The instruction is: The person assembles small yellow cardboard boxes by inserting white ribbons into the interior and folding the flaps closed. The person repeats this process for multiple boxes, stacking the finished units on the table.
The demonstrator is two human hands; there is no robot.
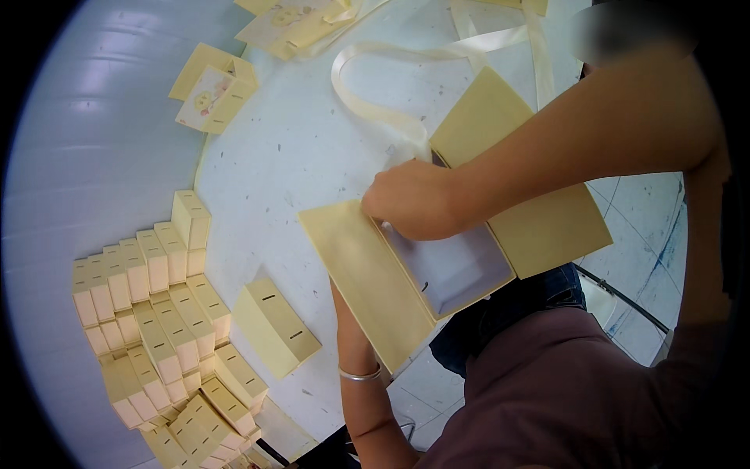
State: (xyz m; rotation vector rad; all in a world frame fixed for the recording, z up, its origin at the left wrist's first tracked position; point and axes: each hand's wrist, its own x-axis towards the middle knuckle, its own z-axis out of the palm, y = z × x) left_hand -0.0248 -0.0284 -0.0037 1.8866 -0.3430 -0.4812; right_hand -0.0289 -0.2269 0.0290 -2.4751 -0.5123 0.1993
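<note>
A pale yellow folding box (465, 270) with a whitish inside lies opened out in front of me, its flaps spread to the sides. My right hand (414, 199) reaches into it with fingers curled closed near the far left inner edge. A cream ribbon (383, 115) loops over the table and runs down to this hand; a small white bit shows under the fingertips. My left hand (353, 332), with a silver bangle at the wrist, goes beneath the left flap, its fingers hidden. One dark slot shows inside the box, near its left side.
Left of the opened box lies a closed yellow box (277, 328) with two slots. Stacked slotted boxes (168, 328) crowd the table's left side. A printed box (215, 90) stands farther back, and more printed pieces (285, 27) lie along the far edge.
</note>
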